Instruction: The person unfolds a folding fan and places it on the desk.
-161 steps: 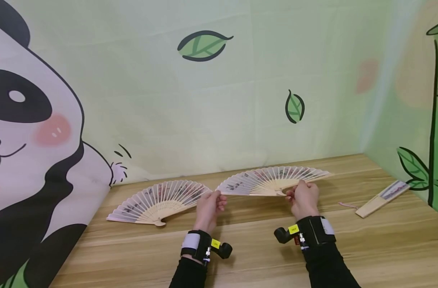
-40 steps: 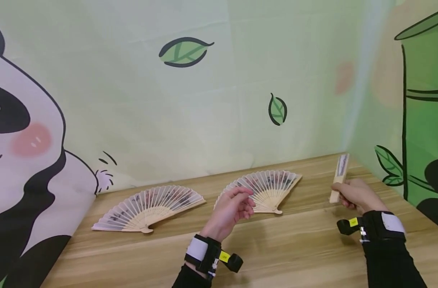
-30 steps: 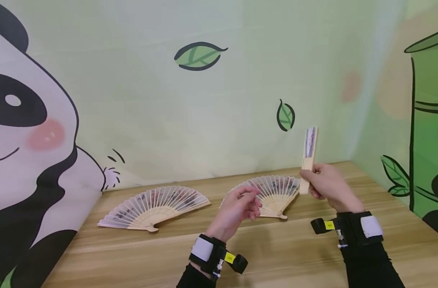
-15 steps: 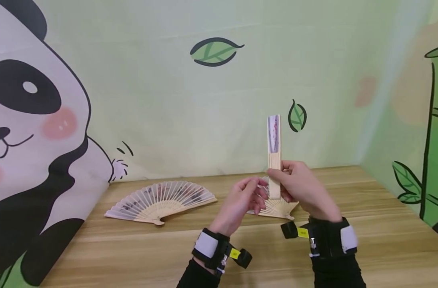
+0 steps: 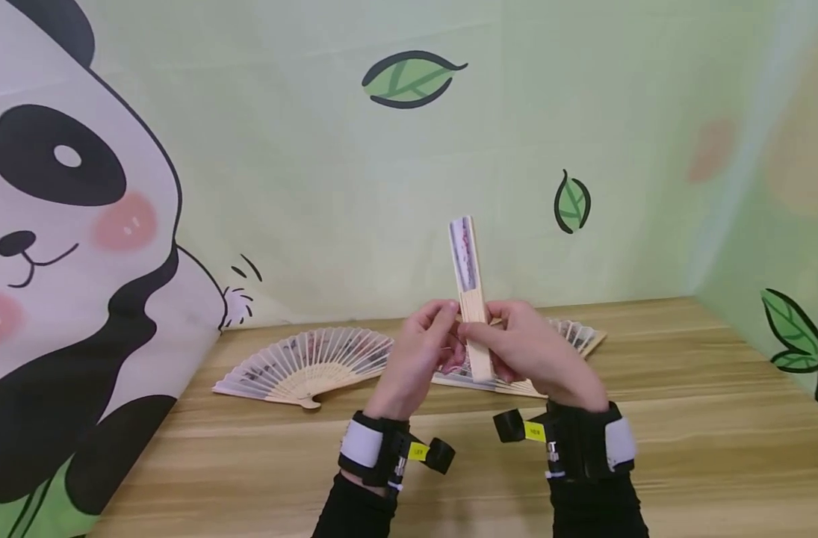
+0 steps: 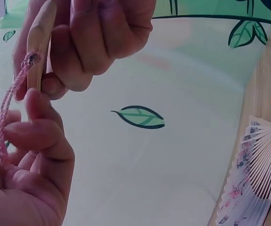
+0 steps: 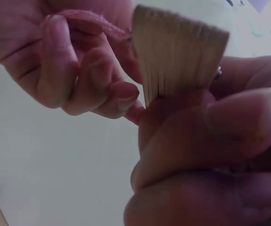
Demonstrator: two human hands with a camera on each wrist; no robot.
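A folded fan (image 5: 468, 288) with bamboo sticks stands upright above the table, held between both hands. My right hand (image 5: 499, 345) grips its lower sticks with thumb and curled fingers. My left hand (image 5: 442, 323) touches the fan's left side and pinches the pink cord (image 6: 7, 109) that hangs from the fan's pivot end (image 6: 37, 44). The right wrist view shows the stick ends (image 7: 177, 56) close up over my right thumb (image 7: 239, 122), with the cord (image 7: 93, 21) running across the left hand's fingers (image 7: 62, 66).
Two open fans lie on the wooden table (image 5: 684, 426): one at the left (image 5: 308, 359), one behind my hands (image 5: 573, 335). A panda-and-leaf backdrop (image 5: 79, 224) closes the back and left; a green wall (image 5: 785, 246) closes the right.
My right hand lifted the folded fan from the table's right side and brought it upright to the centre. My left hand rose and took hold of its cord.
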